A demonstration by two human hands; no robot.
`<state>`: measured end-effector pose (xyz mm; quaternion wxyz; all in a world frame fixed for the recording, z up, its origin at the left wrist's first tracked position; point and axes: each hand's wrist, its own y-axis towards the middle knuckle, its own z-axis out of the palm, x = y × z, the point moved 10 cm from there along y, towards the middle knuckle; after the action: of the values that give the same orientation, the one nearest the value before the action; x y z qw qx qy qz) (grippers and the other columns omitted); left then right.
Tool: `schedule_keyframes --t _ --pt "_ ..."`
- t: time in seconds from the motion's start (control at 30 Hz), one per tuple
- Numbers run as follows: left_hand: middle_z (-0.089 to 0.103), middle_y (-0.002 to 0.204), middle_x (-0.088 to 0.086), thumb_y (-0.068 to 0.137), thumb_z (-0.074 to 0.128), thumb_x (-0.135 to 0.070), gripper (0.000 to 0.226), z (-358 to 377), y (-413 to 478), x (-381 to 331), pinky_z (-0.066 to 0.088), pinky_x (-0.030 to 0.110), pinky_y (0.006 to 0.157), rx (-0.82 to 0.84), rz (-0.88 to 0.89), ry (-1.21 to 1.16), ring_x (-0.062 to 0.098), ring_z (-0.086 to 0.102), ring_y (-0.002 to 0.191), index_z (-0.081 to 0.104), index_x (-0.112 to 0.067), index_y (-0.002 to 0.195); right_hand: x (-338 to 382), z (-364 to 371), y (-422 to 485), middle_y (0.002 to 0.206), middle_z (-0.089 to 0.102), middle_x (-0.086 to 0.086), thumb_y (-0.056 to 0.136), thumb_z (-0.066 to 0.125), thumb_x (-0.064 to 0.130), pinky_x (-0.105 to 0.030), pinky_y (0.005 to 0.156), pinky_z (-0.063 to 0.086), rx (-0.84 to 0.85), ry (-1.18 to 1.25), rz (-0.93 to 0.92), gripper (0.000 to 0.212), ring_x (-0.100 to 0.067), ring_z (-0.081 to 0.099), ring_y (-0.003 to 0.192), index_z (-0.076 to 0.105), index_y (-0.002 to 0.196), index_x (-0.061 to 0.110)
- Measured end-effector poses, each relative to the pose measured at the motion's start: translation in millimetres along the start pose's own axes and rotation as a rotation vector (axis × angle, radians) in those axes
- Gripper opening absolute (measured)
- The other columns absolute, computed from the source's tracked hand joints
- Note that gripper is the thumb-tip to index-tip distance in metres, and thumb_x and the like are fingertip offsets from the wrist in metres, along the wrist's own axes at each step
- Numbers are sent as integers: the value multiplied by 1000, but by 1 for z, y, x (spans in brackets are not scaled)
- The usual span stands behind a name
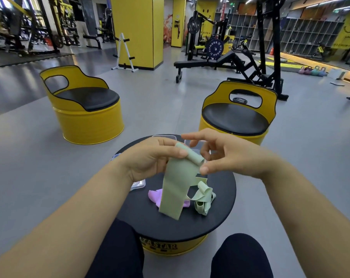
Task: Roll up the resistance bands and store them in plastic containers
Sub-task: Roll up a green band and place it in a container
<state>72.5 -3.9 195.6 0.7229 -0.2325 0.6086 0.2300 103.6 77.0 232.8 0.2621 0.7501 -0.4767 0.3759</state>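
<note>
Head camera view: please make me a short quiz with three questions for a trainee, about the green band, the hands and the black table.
1. True or false: the pale green flat rubber band is already rolled up completely.
2. Which thing lies on the round black table top, partly hidden by the green tail? A) soft purple band B) red towel C) steel bottle
3. Fill in: the left hand grips the band's ____ end.
Key: 1 false, a long tail hangs loose; 2 A; 3 rolled.
</note>
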Motion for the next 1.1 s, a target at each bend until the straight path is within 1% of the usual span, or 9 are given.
schedule_keyframes --t 0.17,0.47,0.53,0.63,0.73,0.83,0.9,1.0,1.1 --pt "72 81 3 58 82 -32 31 26 -4 -2 55 26 70 227 -44 -12 15 69 74 76 -12 81 16 9 3 106 47 20 63 80 30 -15 75 44 129 -93 -19 57 -11 48 80 57 114 42" --pt "72 74 2 56 85 -30 29 35 -5 8 53 21 61 289 -82 -96 12 69 66 75 -12 76 20 12 -2 110 49 2 59 83 22 -14 62 42 66 -30 -85 52 -13 44 75 63 106 29" --pt "72 77 3 55 86 -30 33 34 -5 9 54 22 63 284 -79 -127 13 69 69 76 -11 80 19 9 -3 107 51 5 55 85 29 -17 64 43 34 6 -100 54 -16 45 76 65 106 25" --pt "73 82 2 55 86 -30 36 33 -6 12 55 23 68 284 -82 -98 13 70 74 76 -11 85 16 6 -4 106 55 8 55 81 31 -30 72 46 7 82 -110 54 -36 50 88 65 106 22" --pt "73 84 5 54 87 -33 43 28 -5 16 55 24 68 230 -93 -38 15 70 75 76 -9 88 13 6 -4 112 55 -13 55 80 25 -41 82 47 28 175 -114 53 -48 47 98 64 105 17" --pt "73 86 5 61 78 -31 36 25 -6 15 55 23 69 206 -92 -13 15 70 77 75 -8 89 9 7 -5 112 50 -28 52 83 25 -45 83 44 60 234 -92 55 -46 50 96 66 103 20" --pt "73 87 6 66 75 -30 32 25 -7 16 55 24 71 204 -101 4 16 69 78 75 -8 89 5 9 -5 110 49 -33 48 90 36 -44 79 43 83 219 -75 59 -45 51 91 68 102 25" --pt "73 85 7 71 67 -27 25 23 -7 21 55 25 69 178 -116 35 16 69 75 75 -9 86 3 7 -6 103 51 -33 50 88 48 -43 72 39 77 118 -84 58 -40 48 76 67 102 31" --pt "72 79 5 84 64 -21 15 22 -7 24 54 23 62 144 -117 44 14 68 68 76 -11 84 7 4 -9 99 56 -23 54 86 42 -35 69 43 41 -13 -103 53 -23 49 74 66 101 30"
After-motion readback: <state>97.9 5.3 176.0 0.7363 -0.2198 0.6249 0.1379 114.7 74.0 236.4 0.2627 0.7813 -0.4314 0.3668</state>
